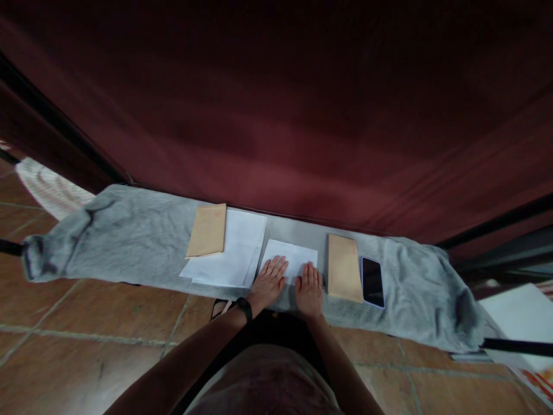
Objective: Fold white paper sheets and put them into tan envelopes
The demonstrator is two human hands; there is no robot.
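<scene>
A white sheet of paper (294, 252), which looks folded, lies in front of me on the grey cloth (147, 242). My left hand (270, 279) rests flat on its left part, fingers stretched out, with a dark band on the wrist. Flat on the paper's right part is my right hand (309, 288), fingers straight and side by side. Left of the hands is a stack of white sheets (242, 248), partly covered by a brown envelope (207, 230). Another brown envelope (344, 268) lies just right of my right hand.
A phone (372, 282) with a dark screen lies beside the right envelope. Behind the cloth-covered surface rises a dark red panel (276, 150). Tiled floor (121, 323) shows in front. At the far right is a white board or sheet (522, 317).
</scene>
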